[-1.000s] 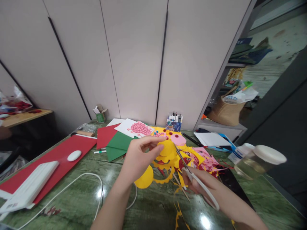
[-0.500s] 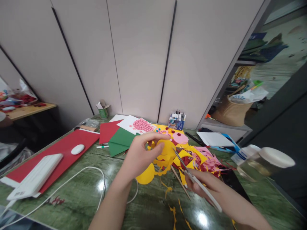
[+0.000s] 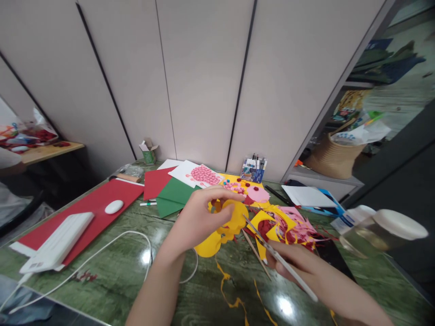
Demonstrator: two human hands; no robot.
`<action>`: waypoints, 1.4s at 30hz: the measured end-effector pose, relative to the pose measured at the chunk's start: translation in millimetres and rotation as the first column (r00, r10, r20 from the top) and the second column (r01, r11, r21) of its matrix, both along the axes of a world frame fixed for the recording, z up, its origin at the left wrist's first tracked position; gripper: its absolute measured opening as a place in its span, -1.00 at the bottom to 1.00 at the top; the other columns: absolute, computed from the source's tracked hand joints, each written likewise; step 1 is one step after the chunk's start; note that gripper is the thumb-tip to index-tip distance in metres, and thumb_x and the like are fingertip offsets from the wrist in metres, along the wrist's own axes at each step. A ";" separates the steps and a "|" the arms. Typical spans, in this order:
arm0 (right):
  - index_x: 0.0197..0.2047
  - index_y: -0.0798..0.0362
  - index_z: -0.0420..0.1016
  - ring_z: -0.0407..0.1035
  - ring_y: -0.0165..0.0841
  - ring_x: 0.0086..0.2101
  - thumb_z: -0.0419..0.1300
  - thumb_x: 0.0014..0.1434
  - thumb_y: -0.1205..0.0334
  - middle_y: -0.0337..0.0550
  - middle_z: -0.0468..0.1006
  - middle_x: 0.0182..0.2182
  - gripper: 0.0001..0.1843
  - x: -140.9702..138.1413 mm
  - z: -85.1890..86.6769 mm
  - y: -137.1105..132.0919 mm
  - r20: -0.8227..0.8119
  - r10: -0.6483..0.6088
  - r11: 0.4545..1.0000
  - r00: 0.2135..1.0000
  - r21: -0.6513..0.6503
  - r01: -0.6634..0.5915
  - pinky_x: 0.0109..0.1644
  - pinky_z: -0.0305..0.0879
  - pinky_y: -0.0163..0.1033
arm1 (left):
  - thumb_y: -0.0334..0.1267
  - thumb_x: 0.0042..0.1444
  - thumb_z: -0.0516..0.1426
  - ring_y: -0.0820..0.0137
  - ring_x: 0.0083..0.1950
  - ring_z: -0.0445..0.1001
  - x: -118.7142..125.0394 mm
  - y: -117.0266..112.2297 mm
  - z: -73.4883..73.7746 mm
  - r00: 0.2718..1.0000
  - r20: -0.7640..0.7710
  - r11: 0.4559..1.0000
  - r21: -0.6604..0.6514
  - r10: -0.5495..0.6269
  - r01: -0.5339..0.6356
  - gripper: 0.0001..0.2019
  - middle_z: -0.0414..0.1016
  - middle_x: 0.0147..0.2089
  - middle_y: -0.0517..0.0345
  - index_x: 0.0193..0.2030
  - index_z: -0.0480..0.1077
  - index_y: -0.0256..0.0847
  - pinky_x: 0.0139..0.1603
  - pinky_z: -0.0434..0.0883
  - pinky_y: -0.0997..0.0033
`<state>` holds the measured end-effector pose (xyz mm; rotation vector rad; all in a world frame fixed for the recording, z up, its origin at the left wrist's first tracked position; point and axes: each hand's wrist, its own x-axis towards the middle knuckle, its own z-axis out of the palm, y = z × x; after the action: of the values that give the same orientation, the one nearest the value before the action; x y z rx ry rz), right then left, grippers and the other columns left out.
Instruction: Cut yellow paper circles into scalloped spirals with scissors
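My left hand point(image 3: 204, 217) pinches yellow paper point(image 3: 239, 217) with a scalloped edge between thumb and fingers. A rounded yellow part point(image 3: 208, 245) hangs below the palm. My right hand point(image 3: 292, 262) grips scissors point(image 3: 260, 236), seen nearly edge-on. Their blade tips are at the right edge of the yellow paper. Whether the blades are parted is hard to make out. A thin yellow trimming point(image 3: 224, 283) curls below the paper. Just beyond the right hand lies a heap of yellow, pink and red paper scraps point(image 3: 288, 222). A wooden stick point(image 3: 254, 253) rests between the hands.
Green card point(image 3: 175, 197) and red sheets point(image 3: 84, 217) lie left, with a white power strip point(image 3: 59, 244) and cable. Pink beads on white paper point(image 3: 205, 175) and a pen box point(image 3: 253, 168) are behind. A lidded container point(image 3: 384, 231) stands right. A person's sleeve point(image 3: 10, 158) shows far left.
The yellow paper has turned slightly in my left hand, and its rounded lower part sits a little higher. The thin trimming now hangs as a longer curl. The view has shifted slightly.
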<state>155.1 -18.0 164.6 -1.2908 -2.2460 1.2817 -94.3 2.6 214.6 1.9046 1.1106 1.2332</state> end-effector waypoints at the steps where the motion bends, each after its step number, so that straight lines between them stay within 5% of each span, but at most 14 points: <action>1: -0.26 -0.01 0.41 0.33 -0.20 -0.25 -0.04 0.24 -0.11 -0.14 0.47 -0.34 -0.63 0.4 -0.3 -0.1 0.014 -0.001 1.000 1.000 0.005 0.001 -0.19 0.27 -0.16 | -0.48 0.05 0.07 0.47 -0.24 0.41 -0.5 -0.4 0.5 1.000 -0.007 1.000 0.002 -0.006 0.006 -0.71 0.54 -0.23 0.22 -0.20 0.51 -0.07 -0.25 0.29 0.48; 15: -0.20 0.01 0.39 0.28 -0.32 -0.34 -0.03 0.27 -0.05 -0.19 0.44 -0.36 -0.67 -3.7 3.8 1.6 0.059 0.021 1.000 0.998 -0.009 -0.020 -0.28 0.22 -0.30 | -0.47 0.06 0.08 0.47 -0.23 0.42 -3.9 -0.1 1.3 0.998 -0.058 0.999 -0.004 -0.036 0.036 -0.72 0.55 -0.22 0.22 -0.18 0.52 -0.07 -0.24 0.30 0.48; 22: -0.27 0.02 0.30 0.14 -0.37 -0.38 -0.14 0.27 -0.16 -0.23 0.29 -0.38 -0.56 -8.3 -3.0 2.5 -0.225 0.065 0.995 0.972 -0.060 -0.080 -0.27 0.14 -0.27 | -0.30 0.06 0.17 0.45 -0.29 0.43 6.4 12.3 -10.8 0.976 0.219 0.998 -0.063 -0.003 0.017 -0.81 0.56 -0.25 0.14 -0.18 0.53 -0.09 -0.30 0.37 0.46; 30: -0.28 0.02 0.31 0.08 -0.32 -0.45 -0.23 0.17 -0.33 -0.22 0.23 -0.47 -0.40 -13.4 -2.8 2.4 -0.408 0.082 0.987 0.909 -0.091 -0.130 -0.31 0.07 -0.19 | -0.29 -0.03 0.24 0.50 -0.37 0.42 31.2 14.0 -19.8 0.863 0.499 0.992 -0.130 0.075 -0.012 -0.79 0.51 -0.36 0.16 -0.19 0.52 -0.14 -0.37 0.40 0.53; 34: -0.27 0.03 0.32 0.05 -0.35 -0.49 -0.23 0.15 -0.35 -0.24 0.22 -0.50 -0.37 -13.9 -7.7 4.7 -0.480 0.067 0.986 0.875 -0.100 -0.130 -0.37 0.03 -0.22 | -0.33 -0.04 0.26 0.56 -0.32 0.44 40.5 14.2 -23.9 0.761 0.648 0.986 -0.145 0.033 0.081 -0.85 0.52 -0.33 0.21 -0.27 0.52 -0.14 -0.29 0.40 0.63; 37: -0.24 0.03 0.33 0.06 -0.35 -0.46 -0.20 0.17 -0.33 -0.24 0.22 -0.48 -0.39 -12.3 -8.6 4.5 -0.460 0.075 0.988 0.885 -0.085 -0.128 -0.36 0.03 -0.21 | -0.33 -0.05 0.26 0.56 -0.33 0.45 43.8 13.3 -25.3 0.731 0.682 0.976 -0.174 0.025 0.128 -0.86 0.53 -0.34 0.21 -0.29 0.51 -0.17 -0.30 0.41 0.64; 42: -0.19 0.02 0.32 0.07 -0.34 -0.43 -0.21 0.19 -0.30 -0.23 0.21 -0.43 -0.41 -12.7 -3.6 1.7 -0.448 0.077 0.991 0.891 -0.064 -0.117 -0.32 0.06 -0.20 | -0.32 -0.06 0.26 0.53 -0.39 0.45 45.2 8.2 -23.3 0.792 0.605 0.980 -0.192 0.082 0.045 -0.86 0.52 -0.41 0.19 -0.29 0.52 -0.21 -0.35 0.42 0.59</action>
<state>142.4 -16.4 161.0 -0.8056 -1.9613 1.5448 -49.2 10.8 191.3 1.1983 0.8512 1.5350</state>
